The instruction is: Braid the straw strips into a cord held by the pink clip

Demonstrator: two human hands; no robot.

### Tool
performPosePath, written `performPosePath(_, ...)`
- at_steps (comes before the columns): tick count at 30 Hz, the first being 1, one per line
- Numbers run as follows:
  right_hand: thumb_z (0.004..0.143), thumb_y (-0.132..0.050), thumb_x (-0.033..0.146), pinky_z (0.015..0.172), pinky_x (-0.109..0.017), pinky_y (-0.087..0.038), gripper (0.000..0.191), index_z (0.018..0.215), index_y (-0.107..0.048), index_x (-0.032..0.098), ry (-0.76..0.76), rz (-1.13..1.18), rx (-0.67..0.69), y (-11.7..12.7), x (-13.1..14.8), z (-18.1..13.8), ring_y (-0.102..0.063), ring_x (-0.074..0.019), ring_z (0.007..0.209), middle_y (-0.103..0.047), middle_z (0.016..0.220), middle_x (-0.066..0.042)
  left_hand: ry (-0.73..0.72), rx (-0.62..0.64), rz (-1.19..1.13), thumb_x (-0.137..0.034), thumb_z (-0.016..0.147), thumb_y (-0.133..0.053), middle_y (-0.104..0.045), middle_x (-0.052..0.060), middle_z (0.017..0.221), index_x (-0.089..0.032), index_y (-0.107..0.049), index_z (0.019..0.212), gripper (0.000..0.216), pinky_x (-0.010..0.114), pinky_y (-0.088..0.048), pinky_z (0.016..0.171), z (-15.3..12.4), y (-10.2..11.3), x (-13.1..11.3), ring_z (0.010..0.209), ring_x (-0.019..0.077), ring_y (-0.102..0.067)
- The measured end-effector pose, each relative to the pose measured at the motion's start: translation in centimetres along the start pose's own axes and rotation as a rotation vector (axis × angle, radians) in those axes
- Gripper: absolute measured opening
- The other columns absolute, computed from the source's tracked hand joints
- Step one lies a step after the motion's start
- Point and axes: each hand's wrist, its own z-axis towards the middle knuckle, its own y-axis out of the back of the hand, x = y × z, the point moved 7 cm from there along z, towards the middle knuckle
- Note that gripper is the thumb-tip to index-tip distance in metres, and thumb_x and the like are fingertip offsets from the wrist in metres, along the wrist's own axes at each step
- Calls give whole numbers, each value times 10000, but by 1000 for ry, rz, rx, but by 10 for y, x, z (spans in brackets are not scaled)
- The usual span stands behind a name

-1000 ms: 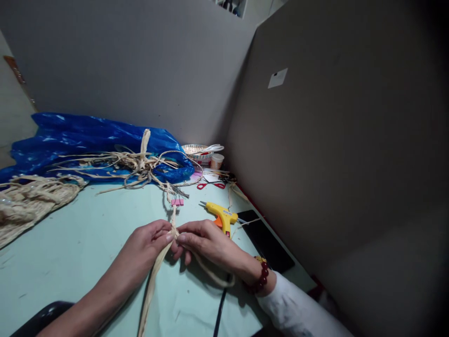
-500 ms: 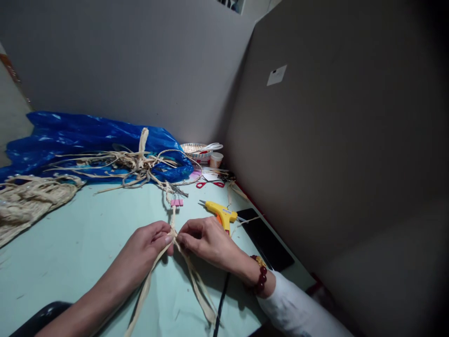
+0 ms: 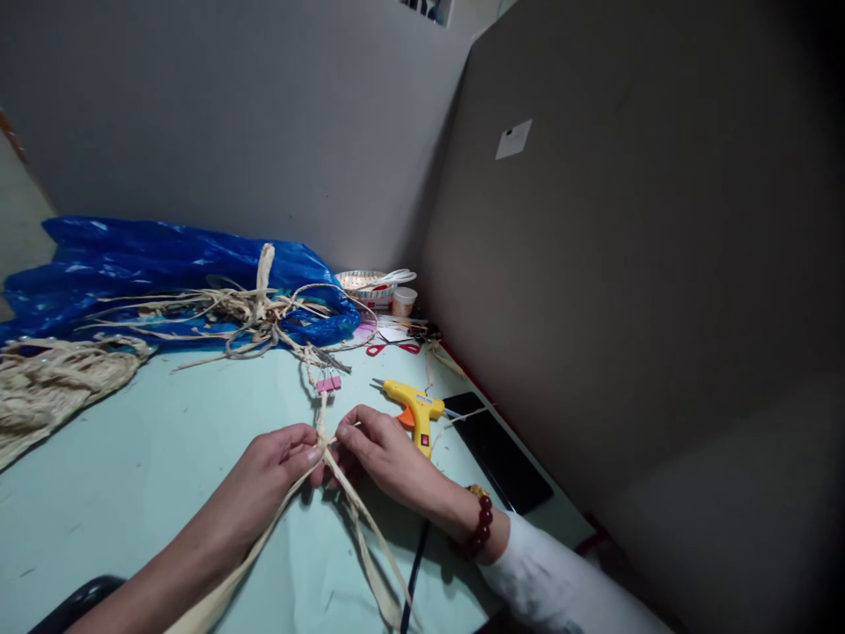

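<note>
A pale braid of dried plant fibre strips point(image 3: 323, 414) runs toward me from a pink binder clip point(image 3: 328, 385). My left hand point(image 3: 281, 460) pinches the braid at the point where its strips part. Close on the right, my right hand point(image 3: 376, 449) has thumb and index finger closed on one of the strips, drawing it out sideways. One long strip point(image 3: 221, 594) trails under my left forearm, and other loose strips point(image 3: 370, 537) hang down toward the near edge between my hands. Parts of the fingers are hidden behind the crossing.
A yellow glue gun point(image 3: 415, 403) lies right of my hands, beside a black phone-like slab point(image 3: 495, 453). Red-handled scissors point(image 3: 393, 350), a basket point(image 3: 365, 283) and a cup point(image 3: 403, 302) are farther back. Blue plastic point(image 3: 178, 251) with loose fibre and a woven piece point(image 3: 66, 387) lie left.
My right hand has shifted slightly up and now pulls a strip sideways at the crossing. The long left strip has swung left under my forearm. The view has moved a little.
</note>
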Motion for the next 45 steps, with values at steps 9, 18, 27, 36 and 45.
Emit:
performPosePath(9, 766, -709, 324, 662, -246, -461, 240, 786, -556, 140, -106, 447, 233, -17, -9, 3, -569, -107, 627, -587, 705, 2, -21, 0, -17, -468, 737, -556, -620, -3, 588, -212, -539, 628, 278, 281, -396, 621, 0, -4, -1, 615, 182, -557)
performPosePath(18, 810, -604, 288, 397, -198, -178, 196, 697, -536, 142, -182, 331, 132, -13, -8, -2, -266, -39, 441, -360, 555, 73, -1, -118, 77, -421, 689, -555, -566, -29, 585, -238, -494, 681, 193, 279, -385, 596, -5, -3, -1, 618, 190, -534)
performPosePath(27, 798, -663, 367, 462, -196, -263, 274, 693, -587, 126, -101, 263, 26, -7, -14, 3, -383, -50, 461, -524, 553, 37, -104, -171, 419, -339, 868, -430, -642, -56, 626, -280, -407, 952, 104, 271, -370, 605, -15, 0, -7, 599, 192, -571)
performPosePath(36, 888, -540, 271, 539, -201, -370, 145, 792, -540, 162, 67, -119, -73, 2, 6, -2, -527, -104, 573, -625, 641, 2, -224, -345, 693, -356, 807, -505, -698, 44, 686, -257, -615, 650, 216, 305, -354, 627, -24, 8, -31, 667, 248, -629)
performPosePath(45, 828, -613, 262, 521, -203, -365, 165, 720, -530, 168, 91, 74, -87, -1, -6, 4, -527, -108, 574, -612, 646, 5, -187, -306, 807, -255, 896, -339, -637, 9, 611, -237, -492, 632, 306, 289, -353, 575, -25, -11, -21, 539, 167, -547)
